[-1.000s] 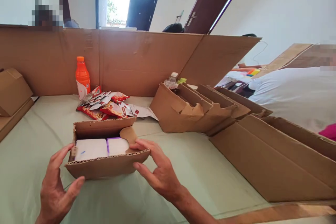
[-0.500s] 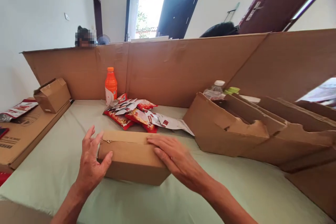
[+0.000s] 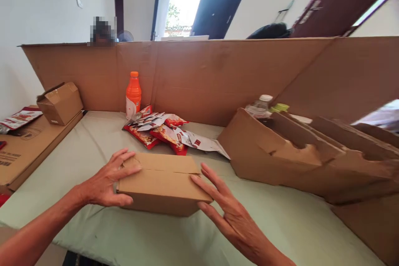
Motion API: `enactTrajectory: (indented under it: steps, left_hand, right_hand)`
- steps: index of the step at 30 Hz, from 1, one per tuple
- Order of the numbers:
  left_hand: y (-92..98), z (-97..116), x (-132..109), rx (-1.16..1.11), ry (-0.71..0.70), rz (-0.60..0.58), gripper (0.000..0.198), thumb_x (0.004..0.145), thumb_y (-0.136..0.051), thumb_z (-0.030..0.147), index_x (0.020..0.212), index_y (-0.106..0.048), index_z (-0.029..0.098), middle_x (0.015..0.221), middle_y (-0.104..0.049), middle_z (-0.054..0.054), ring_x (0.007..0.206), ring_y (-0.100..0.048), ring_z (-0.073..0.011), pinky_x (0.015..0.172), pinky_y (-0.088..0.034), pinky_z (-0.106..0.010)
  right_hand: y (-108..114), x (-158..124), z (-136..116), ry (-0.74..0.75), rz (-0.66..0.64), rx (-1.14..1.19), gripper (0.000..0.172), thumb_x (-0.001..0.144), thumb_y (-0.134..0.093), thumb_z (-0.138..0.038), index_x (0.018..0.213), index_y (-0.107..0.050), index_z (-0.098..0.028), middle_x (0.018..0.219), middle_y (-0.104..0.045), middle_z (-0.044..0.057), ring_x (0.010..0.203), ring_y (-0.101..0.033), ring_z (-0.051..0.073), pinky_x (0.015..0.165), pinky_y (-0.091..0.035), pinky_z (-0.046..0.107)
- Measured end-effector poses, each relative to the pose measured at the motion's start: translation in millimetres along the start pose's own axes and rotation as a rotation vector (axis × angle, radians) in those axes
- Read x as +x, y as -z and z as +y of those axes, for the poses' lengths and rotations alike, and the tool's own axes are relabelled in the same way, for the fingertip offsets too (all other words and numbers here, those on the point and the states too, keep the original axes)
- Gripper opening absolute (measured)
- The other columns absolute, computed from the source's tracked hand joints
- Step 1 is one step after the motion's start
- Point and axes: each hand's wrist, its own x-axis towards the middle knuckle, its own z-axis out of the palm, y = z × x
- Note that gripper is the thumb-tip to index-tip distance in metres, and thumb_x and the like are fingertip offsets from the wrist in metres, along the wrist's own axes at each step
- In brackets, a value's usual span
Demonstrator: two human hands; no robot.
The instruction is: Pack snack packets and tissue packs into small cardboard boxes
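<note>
A closed cardboard box (image 3: pixel 165 185) lies on the pale green cloth in front of me, its two top flaps meeting along a seam. My left hand (image 3: pixel 109 181) grips the box's left end, fingers over the top and thumb against the front side. At the right end, my right hand (image 3: pixel 227 212) has its fingers spread, with fingertips by the top edge and corner. Behind the box lies a pile of red and white snack packets (image 3: pixel 168 133). An orange bottle (image 3: pixel 134 95) stands behind that pile.
A cardboard partition (image 3: pixel 199 79) runs along the back. On the right stands a divided cardboard holder (image 3: pixel 264 153) with a clear bottle (image 3: pixel 260 106) behind its edge. At left, a small carton (image 3: pixel 62 104) sits on a large flat box (image 3: pixel 37 149). A person's head shows beyond the partition.
My right hand has slid off the box top to its right end, fingers now spread. My left hand has turned and its fingers now lie over the top at the left end.
</note>
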Motion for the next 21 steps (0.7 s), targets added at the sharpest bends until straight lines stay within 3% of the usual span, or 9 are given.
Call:
enactTrajectory:
  steps: [4,7,9,14,17,19,21]
  left_hand:
    - [-7.2,6,-14,0.041,-0.067,0.042,0.069,0.071,-0.087,0.042,0.136,-0.064,0.033,0.154,-0.05,-0.016,0.149,-0.037,-0.0398,0.117,-0.036,-0.064]
    - [-3.8,1,-31,0.061,-0.035,0.135,0.061,0.069,-0.088,0.037,0.127,-0.07,0.032,0.143,-0.059,-0.015,0.141,-0.048,-0.037,0.115,-0.041,-0.06]
    - [8.8,-5,-51,0.087,0.006,0.225,0.06,0.068,-0.086,0.034,0.126,-0.07,0.032,0.139,-0.062,-0.015,0.136,-0.052,-0.0362,0.111,-0.045,-0.06]
    - [78.1,-13,-118,0.411,0.118,0.496,0.052,0.079,-0.076,0.023,0.129,-0.067,0.034,0.14,-0.061,-0.012,0.133,-0.054,-0.0326,0.109,-0.047,-0.058]
    - [124.8,-25,-159,0.671,0.213,0.643,0.046,0.08,-0.076,0.024,0.125,-0.069,0.034,0.141,-0.059,-0.011,0.134,-0.053,-0.0348,0.113,-0.043,-0.06]
    - [149.1,-43,-185,0.775,0.322,0.71,0.035,0.082,-0.076,0.032,0.117,-0.073,0.031,0.139,-0.06,-0.011,0.132,-0.054,-0.0367,0.114,-0.041,-0.062]
    - [167.6,-68,-207,0.827,0.451,0.745,0.028,0.085,-0.072,0.043,0.107,-0.076,0.027,0.132,-0.063,-0.01,0.128,-0.057,-0.0371,0.112,-0.042,-0.063]
  right_hand:
    - [0,1,11,0.01,-0.038,0.034,0.052,0.099,-0.056,-0.041,0.151,-0.05,-0.041,0.148,-0.059,0.006,0.129,-0.063,0.029,0.097,-0.06,0.041]
    - [-13,20,11,0.034,-0.049,0.081,0.049,0.098,-0.058,-0.042,0.147,-0.057,-0.039,0.145,-0.062,0.006,0.128,-0.064,0.03,0.098,-0.06,0.043]
    - [-31,49,-3,0.045,-0.045,0.126,0.045,0.1,-0.054,-0.043,0.144,-0.059,-0.038,0.145,-0.063,0.006,0.128,-0.063,0.03,0.101,-0.058,0.045]
    - [-101,175,-85,0.204,-0.121,0.391,0.04,0.104,-0.047,-0.037,0.14,-0.062,-0.029,0.152,-0.056,0.007,0.142,-0.051,0.025,0.117,-0.045,0.047]
    - [-151,245,-146,0.33,-0.169,0.578,0.051,0.1,-0.052,-0.032,0.151,-0.05,-0.025,0.161,-0.045,0.01,0.15,-0.039,0.022,0.123,-0.035,0.047]
    - [-186,267,-178,0.336,-0.182,0.662,0.061,0.096,-0.057,-0.029,0.155,-0.042,-0.024,0.164,-0.038,0.012,0.152,-0.034,0.022,0.121,-0.037,0.047]
    - [-218,263,-195,0.293,-0.224,0.691,0.063,0.092,-0.059,-0.027,0.153,-0.043,-0.023,0.165,-0.035,0.014,0.152,-0.034,0.024,0.118,-0.041,0.048]
